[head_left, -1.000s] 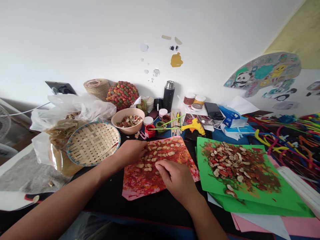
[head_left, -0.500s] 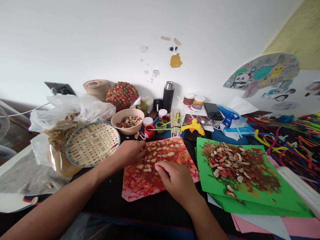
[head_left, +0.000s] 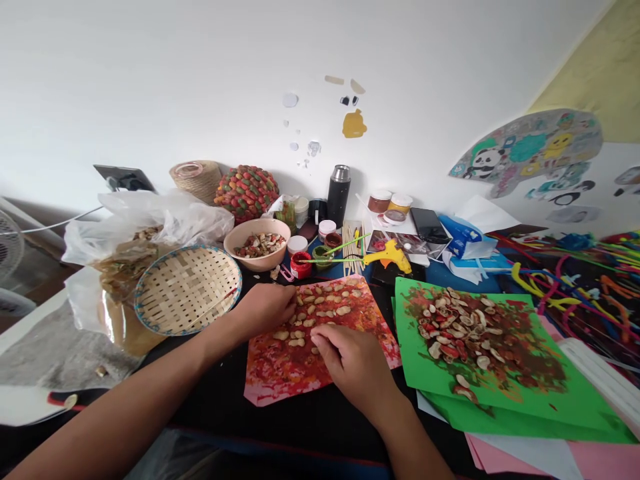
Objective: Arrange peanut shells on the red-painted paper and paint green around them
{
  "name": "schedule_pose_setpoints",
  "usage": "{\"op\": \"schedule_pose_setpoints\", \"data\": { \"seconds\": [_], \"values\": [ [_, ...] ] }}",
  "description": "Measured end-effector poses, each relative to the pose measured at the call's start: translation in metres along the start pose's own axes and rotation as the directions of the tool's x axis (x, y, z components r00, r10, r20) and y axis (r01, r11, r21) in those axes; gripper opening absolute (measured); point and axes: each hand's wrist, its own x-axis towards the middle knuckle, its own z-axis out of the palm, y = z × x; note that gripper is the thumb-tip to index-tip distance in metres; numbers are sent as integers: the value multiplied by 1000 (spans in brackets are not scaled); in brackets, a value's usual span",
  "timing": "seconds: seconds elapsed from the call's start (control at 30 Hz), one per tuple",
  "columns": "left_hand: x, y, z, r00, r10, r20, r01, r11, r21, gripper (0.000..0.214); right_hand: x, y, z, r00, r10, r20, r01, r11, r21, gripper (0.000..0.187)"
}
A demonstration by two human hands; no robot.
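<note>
A pink sheet of paper [head_left: 280,380], smeared with red and orange paint, lies before me. Rows of unshelled peanuts [head_left: 296,335] rest on its upper half. At the sheet's left edge is my left hand [head_left: 270,305], its fingers curled down beside the peanuts; whatever its fingertips hold is hidden. My right hand [head_left: 357,363] reaches over the sheet's right side with thumb and fingers closed together, a peanut at the thumb tip. Off to the right, split peanut shells [head_left: 455,327] are heaped on green paper [head_left: 520,397] stained with brown paint.
A woven basket [head_left: 187,290] and a bowl of shells [head_left: 257,243] stand left of the sheet. Behind it are paint jars [head_left: 301,265], a yellow glue gun [head_left: 389,256], wooden sticks [head_left: 354,243] and a black thermos [head_left: 339,195]. Colourful pipe cleaners [head_left: 565,287] spread at right.
The view has shifted slightly, so everything sits a little lower and further right. Both hands stay nearly still over the painted sheet; the peanut rows look the same.
</note>
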Motion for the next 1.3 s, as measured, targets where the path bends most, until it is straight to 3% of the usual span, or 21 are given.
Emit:
{"op": "schedule_pose_setpoints", "data": {
  "seconds": [0.43,0.8,1.1,1.3],
  "values": [
    [-17,-19,-16,995,-86,-50,80,991,-107,20,-1,-2,-1,1000,11,2,-11,1000,11,30],
    [-41,-57,-43,959,-226,-168,212,972,-100,27,0,-1,-2,1000,10,-2,-10,999,32,29],
    [-44,-66,-40,952,-263,-155,268,963,11,31,-1,-1,1,999,-32,-28,33,999,10,32],
    [-45,-67,-35,942,-269,-201,266,963,-41,40,0,-3,-1,998,-24,-50,26,999,39,32]
  ]
}}
